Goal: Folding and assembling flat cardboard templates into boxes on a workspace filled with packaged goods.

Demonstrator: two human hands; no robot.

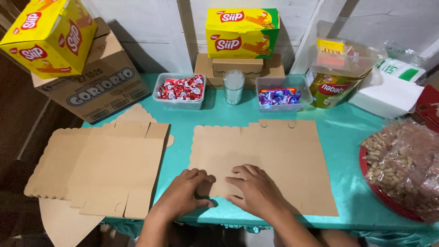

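Both of our hands lie flat with fingers spread, left hand (188, 194) and right hand (256, 190) pressing the near edge of the flat cardboard box blank (265, 160) on the teal table (352, 132), gripping nothing. We judge it light, stiff, best taken by its edges. A stack of blanks (100, 169) lies left, candy tubs (180, 90) beyond.

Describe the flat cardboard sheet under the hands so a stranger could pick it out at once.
On the teal table, look at the near edge, right of the stack of flat box blanks. The cardboard sheet lies alone there, with the left hand and right hand pressing on its near edge. Unlike the stack, it is a single sheet, with a scalloped left edge.
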